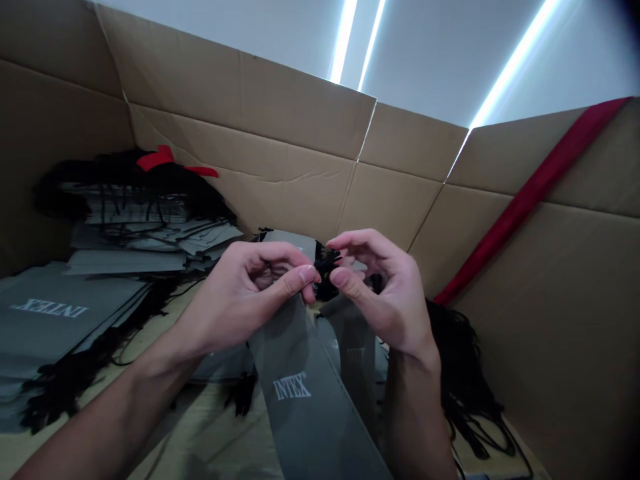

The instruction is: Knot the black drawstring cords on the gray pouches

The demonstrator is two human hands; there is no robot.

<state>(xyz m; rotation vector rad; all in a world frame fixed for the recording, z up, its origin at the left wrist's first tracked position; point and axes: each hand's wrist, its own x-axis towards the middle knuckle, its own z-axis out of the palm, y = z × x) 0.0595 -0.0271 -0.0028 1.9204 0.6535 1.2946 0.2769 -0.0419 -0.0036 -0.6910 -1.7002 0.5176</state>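
Observation:
My left hand (260, 287) is closed, with thumb and forefinger pinching the top corner of a grey pouch (320, 413) printed INTEX in white. The pouch hangs down toward the bottom edge of the view. Just to the right is my right hand (383, 287), its thumb and forefinger apart and its other fingers curled. No object shows in the gap between them. A second grey pouch (356, 333) with the same lettering hangs below and behind the right hand; whether its hidden fingers touch it, I cannot tell. Black cord ends (327, 267) show between the hands.
Grey pouches with black cords lie in a stack (55, 307) at left, with a taller bundle (135, 213) behind. Red strips (159, 157) lie on that bundle. Black cords (455, 353) bunch at right. Cardboard walls (280, 147) surround everything, with a red band (530, 200) on the right wall.

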